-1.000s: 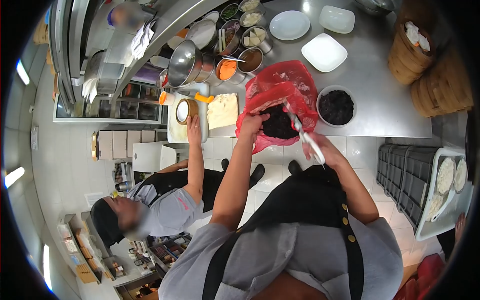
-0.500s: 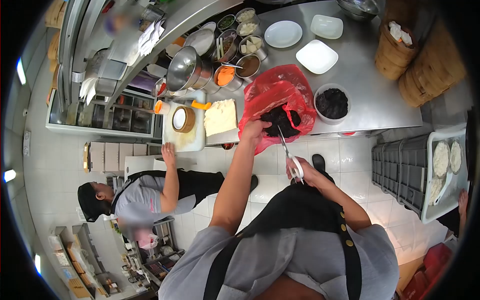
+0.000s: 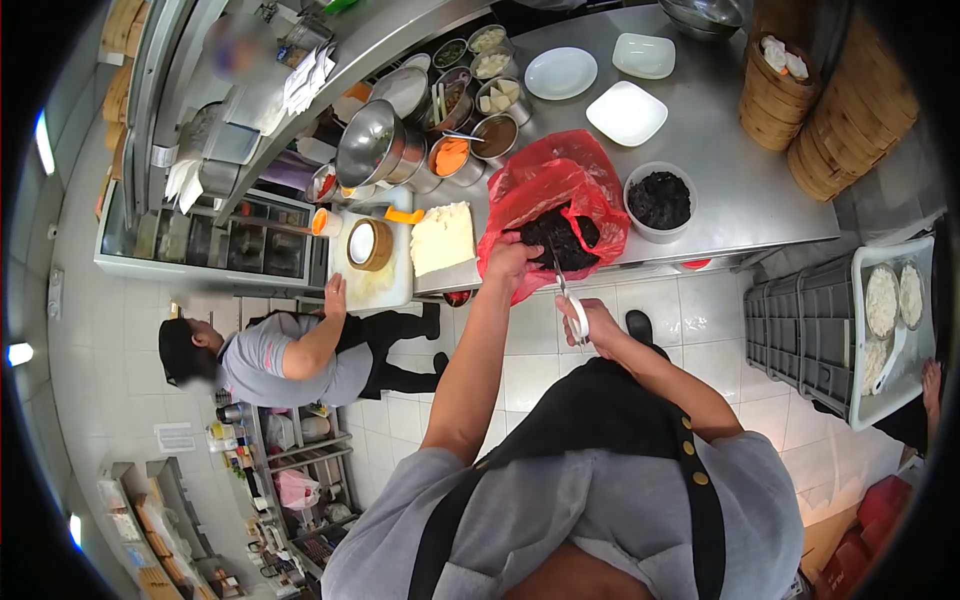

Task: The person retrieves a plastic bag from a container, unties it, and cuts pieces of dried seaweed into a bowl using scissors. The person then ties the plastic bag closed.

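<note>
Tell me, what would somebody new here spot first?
Probably the bright red plastic bag at the edge of the metal counter, with dark, clumpy stuff inside. Next, the white-handled scissors in the right hand, their blades at that dark stuff by the left hand. Then the tall stacks of round bamboo steamers at the counter's right end.

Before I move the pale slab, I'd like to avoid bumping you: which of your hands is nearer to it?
Your left hand, at the dark food in the red bag, just right of the pale slab. Your right hand is farther right, holding scissors.
</note>
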A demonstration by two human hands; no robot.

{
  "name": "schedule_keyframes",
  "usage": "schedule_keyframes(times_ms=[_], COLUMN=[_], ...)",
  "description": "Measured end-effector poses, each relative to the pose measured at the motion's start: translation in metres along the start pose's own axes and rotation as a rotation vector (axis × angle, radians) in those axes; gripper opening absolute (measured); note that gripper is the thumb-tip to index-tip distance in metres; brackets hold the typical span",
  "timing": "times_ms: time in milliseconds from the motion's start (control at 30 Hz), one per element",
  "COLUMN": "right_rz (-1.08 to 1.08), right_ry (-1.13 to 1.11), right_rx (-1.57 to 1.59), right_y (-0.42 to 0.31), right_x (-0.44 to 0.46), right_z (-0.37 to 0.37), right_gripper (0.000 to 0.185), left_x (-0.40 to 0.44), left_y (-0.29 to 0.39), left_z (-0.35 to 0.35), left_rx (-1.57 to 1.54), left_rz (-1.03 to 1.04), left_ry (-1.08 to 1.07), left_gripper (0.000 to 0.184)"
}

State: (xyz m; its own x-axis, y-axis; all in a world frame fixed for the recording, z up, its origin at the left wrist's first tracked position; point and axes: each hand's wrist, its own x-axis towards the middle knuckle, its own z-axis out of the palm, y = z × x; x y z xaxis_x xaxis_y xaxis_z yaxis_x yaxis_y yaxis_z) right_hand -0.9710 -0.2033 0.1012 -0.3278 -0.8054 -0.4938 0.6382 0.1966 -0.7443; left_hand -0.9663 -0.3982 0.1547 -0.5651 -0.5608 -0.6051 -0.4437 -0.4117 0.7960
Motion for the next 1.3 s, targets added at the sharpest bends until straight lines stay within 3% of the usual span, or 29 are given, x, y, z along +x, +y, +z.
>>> schedule_keyframes(times_ms=[133, 233, 333, 433, 533, 633, 733, 933, 1033, 1133, 1300], right_rz=[0.049, 0.08, 0.022, -0.029, -0.011, 0.019, 0.049, 0.034, 0.078, 0.143, 0.059], right_ry=[0.021, -0.004, 0.008, 0.041, 0.066, 0.036, -0.024, 0.048, 0.011, -0.04, -0.01], right_rx=[0.03, 0.043, 0.045, 0.072, 0.071, 0.101, 0.082, 0.1, 0.077, 0.069, 0.089], right_y=[-0.006, -0.01, -0.016, -0.013, -0.017, -0.017, -0.025, -0.031, -0.036, -0.043, -0.042], right_x=[0.003, 0.016, 0.019, 0.011, 0.001, 0.009, 0.023, 0.017, 0.021, 0.04, 0.044], right_z=[-0.001, -0.007, -0.003, 0.003, 0.007, 0.005, 0.0, 0.011, 0.003, -0.005, 0.001], right_gripper=[0.055, 0.052, 0.049, 0.047, 0.048, 0.051, 0.054, 0.059, 0.059, 0.058, 0.053], left_x=[0.019, 0.014, -0.002, -0.001, 0.039, 0.091, 0.078, 0.079, 0.08, 0.076, 0.095], left_y=[-0.009, -0.005, 0.014, 0.03, -0.001, -0.035, -0.039, -0.038, -0.039, -0.039, -0.035], left_z=[-0.01, -0.003, 0.01, 0.024, 0.021, -0.005, -0.001, -0.009, -0.008, -0.006, -0.014], left_rx=[0.027, 0.01, 0.032, 0.051, 0.256, 0.961, 1.028, 1.077, 1.045, 1.015, 0.333], left_rz=[0.001, -0.006, 0.015, -0.049, 0.164, 0.504, 0.87, 0.803, 0.871, 0.796, 0.504], left_ry=[-0.073, 0.012, 0.043, 0.174, 0.318, 0.39, 0.466, 0.464, 0.443, 0.416, 0.213], left_gripper=[0.066, 0.069, 0.034, 0.034, 0.035, 0.028, 0.034, 0.036, 0.036, 0.029, 0.031])
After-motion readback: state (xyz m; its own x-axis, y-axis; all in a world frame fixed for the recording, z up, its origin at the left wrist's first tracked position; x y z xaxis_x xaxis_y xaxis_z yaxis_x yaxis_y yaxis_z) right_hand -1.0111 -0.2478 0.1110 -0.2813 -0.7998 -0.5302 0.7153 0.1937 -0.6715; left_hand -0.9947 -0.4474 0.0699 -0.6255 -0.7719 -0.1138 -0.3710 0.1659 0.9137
